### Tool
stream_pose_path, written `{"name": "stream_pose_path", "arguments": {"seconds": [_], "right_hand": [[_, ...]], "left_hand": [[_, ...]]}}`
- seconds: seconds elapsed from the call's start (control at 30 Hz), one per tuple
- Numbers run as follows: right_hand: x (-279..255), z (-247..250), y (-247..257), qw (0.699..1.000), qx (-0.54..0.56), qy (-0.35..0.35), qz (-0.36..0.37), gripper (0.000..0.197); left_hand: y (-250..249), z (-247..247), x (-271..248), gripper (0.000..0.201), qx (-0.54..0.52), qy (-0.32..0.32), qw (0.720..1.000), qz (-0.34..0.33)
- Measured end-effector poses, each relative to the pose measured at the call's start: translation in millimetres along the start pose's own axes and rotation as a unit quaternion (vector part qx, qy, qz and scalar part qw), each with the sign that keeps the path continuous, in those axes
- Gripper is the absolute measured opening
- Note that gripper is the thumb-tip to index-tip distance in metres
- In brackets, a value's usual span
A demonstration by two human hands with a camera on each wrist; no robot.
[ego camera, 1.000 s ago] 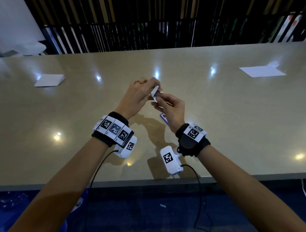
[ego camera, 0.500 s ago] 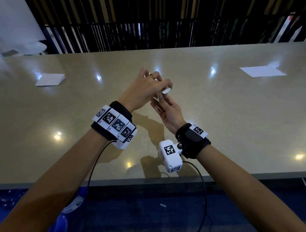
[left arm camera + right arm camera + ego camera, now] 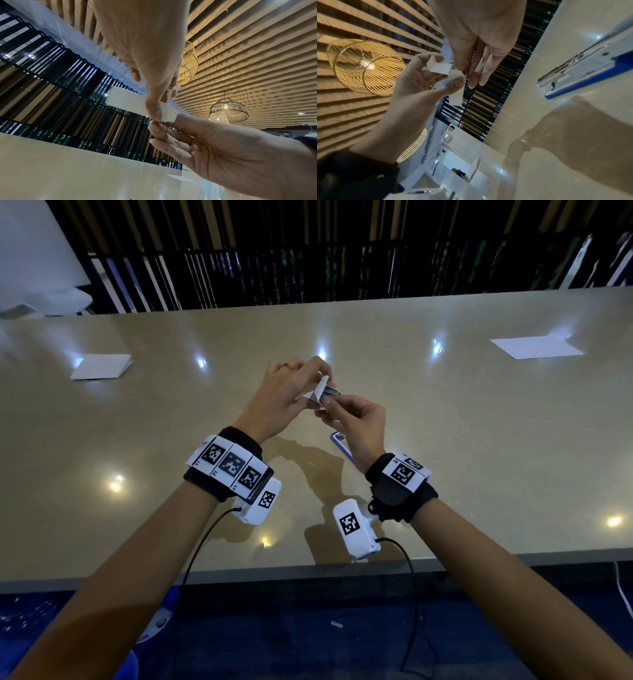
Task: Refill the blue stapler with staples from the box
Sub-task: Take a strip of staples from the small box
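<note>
Both hands are raised above the middle of the table. My left hand [image 3: 313, 385] grips a small white staple box [image 3: 317, 393] with its end flap folded open; the box [image 3: 126, 102] shows again in the left wrist view, and from the right wrist the same box [image 3: 439, 68]. My right hand [image 3: 329, 405] pinches a dark grey strip of staples [image 3: 331, 390] at the box's mouth. The blue stapler [image 3: 339, 442] lies on the table under my right wrist, mostly hidden. In the right wrist view the stapler [image 3: 583, 69] lies opened with its metal rail showing.
The beige table [image 3: 479, 457] has a folded white paper [image 3: 101, 367] at the far left and a white sheet [image 3: 536, 348] at the far right. A dark slatted wall runs behind the far edge. Cables hang from both wrist cameras over the near edge.
Both hands have come down and slightly nearer. The left hand no longer covers the box, its flap now stands open, and a grey strip shows at my right fingertips.
</note>
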State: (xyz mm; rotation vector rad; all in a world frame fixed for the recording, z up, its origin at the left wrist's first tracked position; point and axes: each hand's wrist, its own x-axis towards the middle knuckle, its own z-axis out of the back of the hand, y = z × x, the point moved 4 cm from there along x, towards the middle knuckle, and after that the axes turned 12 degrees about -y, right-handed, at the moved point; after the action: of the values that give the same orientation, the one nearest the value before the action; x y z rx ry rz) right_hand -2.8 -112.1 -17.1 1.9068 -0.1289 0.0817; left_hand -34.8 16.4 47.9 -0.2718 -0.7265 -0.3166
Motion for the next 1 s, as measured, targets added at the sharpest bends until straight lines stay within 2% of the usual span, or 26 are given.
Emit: {"name": "stream_pose_path", "arguments": {"seconds": [0.17,0.4,0.53,0.63,0.7,0.83,0.93,1.0], "right_hand": [[-1,-3,1,0.997,0.036,-0.017,-0.069,0.023],[-2,-1,1,0.997,0.030,-0.060,-0.037,0.022],[0,5,4,0.996,0.020,-0.090,-0.012,0.020],[1,9,9,0.995,0.011,-0.093,0.018,0.014],[2,11,11,0.995,0.007,-0.097,0.027,0.008],[3,17,8,0.994,0.010,-0.110,0.003,0.009],[2,20,4,0.994,0.027,-0.098,-0.027,0.006],[2,21,2,0.995,0.030,-0.088,-0.045,0.013]], "left_hand": [[-2,5,-1,0.029,-0.011,-0.007,1.000,0.006],[-5,5,-8,0.038,-0.076,-0.014,0.996,0.033],[1,-1,-18,0.046,-0.172,-0.036,0.977,0.119],[9,-11,-31,0.050,-0.197,-0.056,0.957,0.204],[16,-20,-39,0.052,-0.218,-0.059,0.945,0.237],[28,-33,-53,0.055,-0.240,-0.054,0.931,0.271],[31,-36,-59,0.049,-0.257,-0.046,0.926,0.273],[31,-37,-61,0.044,-0.252,-0.035,0.929,0.267]]}}
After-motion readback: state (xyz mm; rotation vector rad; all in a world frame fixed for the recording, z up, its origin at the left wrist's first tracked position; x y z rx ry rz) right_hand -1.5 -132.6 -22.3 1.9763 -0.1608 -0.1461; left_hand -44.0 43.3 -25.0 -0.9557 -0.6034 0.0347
